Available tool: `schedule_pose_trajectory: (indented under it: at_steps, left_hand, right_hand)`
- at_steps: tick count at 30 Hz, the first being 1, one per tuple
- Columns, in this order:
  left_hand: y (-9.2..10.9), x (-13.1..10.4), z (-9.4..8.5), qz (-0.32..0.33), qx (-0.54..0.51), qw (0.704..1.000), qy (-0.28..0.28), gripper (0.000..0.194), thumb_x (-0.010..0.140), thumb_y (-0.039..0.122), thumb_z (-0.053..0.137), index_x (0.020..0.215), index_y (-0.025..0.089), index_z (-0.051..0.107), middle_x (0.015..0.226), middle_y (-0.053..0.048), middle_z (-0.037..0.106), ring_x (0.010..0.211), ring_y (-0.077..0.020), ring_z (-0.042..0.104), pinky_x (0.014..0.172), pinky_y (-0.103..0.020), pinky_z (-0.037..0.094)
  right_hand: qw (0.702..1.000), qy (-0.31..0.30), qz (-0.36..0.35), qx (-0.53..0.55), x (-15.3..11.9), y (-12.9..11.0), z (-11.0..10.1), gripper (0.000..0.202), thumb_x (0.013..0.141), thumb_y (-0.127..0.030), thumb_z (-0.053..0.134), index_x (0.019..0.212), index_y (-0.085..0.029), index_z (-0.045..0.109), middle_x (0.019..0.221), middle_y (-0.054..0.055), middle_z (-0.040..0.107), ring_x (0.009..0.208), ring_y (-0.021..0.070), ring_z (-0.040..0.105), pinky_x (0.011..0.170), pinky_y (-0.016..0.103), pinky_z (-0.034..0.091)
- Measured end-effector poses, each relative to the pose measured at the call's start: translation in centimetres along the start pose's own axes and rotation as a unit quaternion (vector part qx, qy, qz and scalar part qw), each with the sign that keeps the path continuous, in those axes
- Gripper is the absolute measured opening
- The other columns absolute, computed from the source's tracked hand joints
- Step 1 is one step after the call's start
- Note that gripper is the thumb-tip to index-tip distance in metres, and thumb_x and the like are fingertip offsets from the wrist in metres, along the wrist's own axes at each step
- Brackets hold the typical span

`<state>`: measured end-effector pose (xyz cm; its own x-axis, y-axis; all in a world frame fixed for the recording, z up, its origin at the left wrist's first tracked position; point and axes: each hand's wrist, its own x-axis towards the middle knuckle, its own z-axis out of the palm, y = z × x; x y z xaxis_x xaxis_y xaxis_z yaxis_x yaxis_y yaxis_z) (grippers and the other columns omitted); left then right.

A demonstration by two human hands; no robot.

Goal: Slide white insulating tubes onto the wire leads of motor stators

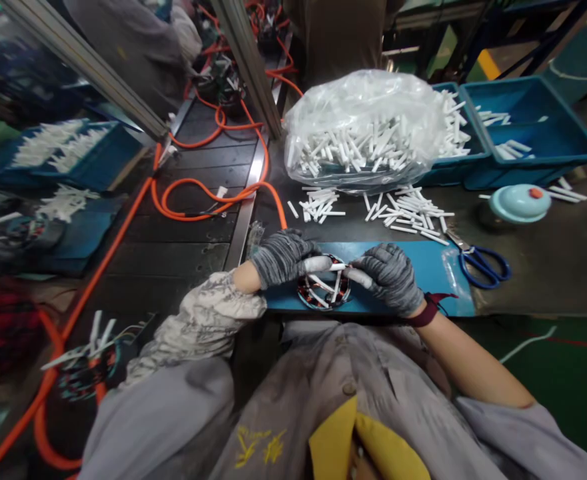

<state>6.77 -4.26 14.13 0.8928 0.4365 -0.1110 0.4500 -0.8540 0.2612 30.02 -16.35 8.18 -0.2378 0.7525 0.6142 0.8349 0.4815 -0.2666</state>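
Note:
A ring-shaped motor stator point(325, 305) with dark and copper-coloured windings lies on a blue mat point(423, 267) in front of me. Several white tubes cross its open middle. My left hand point(286, 257), in a grey striped glove with pale fingertips, is closed at the ring's upper left. From the other side my right hand point(390, 277), gloved alike, pinches at the upper right. Between the two sets of fingertips sits a short white tube point(338, 266), over the ring's far edge. The fingertips partly hide the tube's ends.
Loose white tubes point(413, 210) lie beyond the mat, before a clear plastic bag point(363, 127) of more. Blue bins point(533, 133) stand at the back right. Blue-handled scissors point(483, 263) and a pale blue lidded pot point(519, 203) are at right. Orange hose point(193, 183) loops at left.

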Motion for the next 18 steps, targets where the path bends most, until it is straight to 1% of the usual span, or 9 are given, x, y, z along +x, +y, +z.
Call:
schedule_pose_trajectory:
  at_steps: [2,3,6,9,11,12,14,16,18]
  left_hand:
    - [0.9,0.4,0.2,0.044,-0.047,0.997,0.039,0.058,0.107,0.058,0.038,0.129,0.016,0.071,0.11,-0.012,0.077,0.101,-0.0234,0.071,0.092,-0.035,0.052]
    - [1.4,0.6,0.2,0.066,-0.053,0.995,0.047,0.059,0.107,0.059,0.039,0.13,0.015,0.07,0.114,-0.012,0.077,0.103,-0.0235,0.071,0.092,-0.034,0.052]
    - [2.4,1.3,0.1,0.094,-0.005,0.996,0.011,0.06,0.107,0.06,0.037,0.121,0.015,0.074,0.105,-0.012,0.077,0.095,-0.0241,0.072,0.086,-0.034,0.053]
    - [2.3,1.4,-0.2,0.089,0.049,0.995,-0.018,0.058,0.109,0.056,0.035,0.117,0.015,0.074,0.102,-0.011,0.076,0.092,-0.0244,0.07,0.084,-0.035,0.052]
    - [1.9,1.2,-0.1,0.087,0.072,0.993,-0.022,0.059,0.109,0.055,0.032,0.115,0.013,0.074,0.102,-0.012,0.075,0.092,-0.0238,0.069,0.083,-0.034,0.051]
    - [1.8,1.1,0.1,0.084,0.081,0.993,-0.019,0.059,0.11,0.054,0.032,0.115,0.013,0.074,0.103,-0.012,0.074,0.093,-0.0234,0.069,0.084,-0.034,0.051]
    - [1.7,0.8,0.5,0.081,0.095,0.992,-0.009,0.057,0.11,0.052,0.032,0.117,0.013,0.073,0.105,-0.012,0.074,0.095,-0.0226,0.069,0.086,-0.033,0.051]
    - [2.0,0.7,1.1,0.078,0.106,0.991,-0.003,0.056,0.111,0.05,0.031,0.12,0.014,0.073,0.108,-0.012,0.074,0.096,-0.023,0.069,0.087,-0.034,0.052]
    - [2.4,0.6,1.5,0.073,0.115,0.991,-0.006,0.058,0.111,0.049,0.028,0.12,0.014,0.073,0.109,-0.012,0.075,0.096,-0.0237,0.069,0.086,-0.034,0.052]
  right_hand:
    - [1.0,-0.007,-0.006,-0.005,-0.2,-0.1,-0.3,0.036,0.105,-0.044,0.055,0.089,-0.022,0.078,0.075,0.004,0.07,0.072,0.0184,0.056,0.07,0.033,0.036]
    - [1.0,-0.008,-0.01,-0.013,-0.3,-0.2,-0.4,0.036,0.105,-0.044,0.054,0.09,-0.021,0.078,0.076,0.004,0.07,0.073,0.0189,0.056,0.07,0.033,0.036]
    - [0.999,-0.02,-0.003,-0.027,-0.5,-0.2,-0.8,0.038,0.106,-0.045,0.052,0.09,-0.022,0.079,0.076,0.006,0.069,0.074,0.0202,0.055,0.07,0.036,0.033]
    - [0.997,-0.049,0.059,0.018,-0.5,-0.3,-1.1,0.044,0.104,-0.05,0.051,0.081,-0.022,0.076,0.073,0.007,0.067,0.072,0.0201,0.052,0.07,0.037,0.032]
    - [0.983,-0.064,0.14,0.102,-0.4,-0.4,-1.1,0.05,0.102,-0.056,0.051,0.071,-0.022,0.07,0.069,0.006,0.063,0.068,0.0188,0.049,0.069,0.037,0.034]
    - [0.962,-0.075,0.194,0.178,-0.4,-0.5,-1.0,0.052,0.1,-0.059,0.052,0.067,-0.022,0.065,0.066,0.004,0.059,0.064,0.0175,0.047,0.067,0.036,0.036]
    - [0.882,-0.108,0.288,0.356,-0.4,-0.8,-0.5,0.057,0.097,-0.066,0.053,0.059,-0.024,0.053,0.058,0.0,0.051,0.056,0.0145,0.042,0.06,0.033,0.038]
    - [0.791,-0.141,0.34,0.489,-0.5,-1.3,0.0,0.061,0.095,-0.072,0.051,0.056,-0.025,0.044,0.051,-0.004,0.041,0.048,0.0128,0.037,0.052,0.031,0.039]
    - [0.724,-0.157,0.374,0.558,-0.8,-1.7,0.1,0.062,0.093,-0.076,0.049,0.057,-0.026,0.043,0.047,-0.005,0.035,0.044,0.0123,0.034,0.046,0.03,0.038]
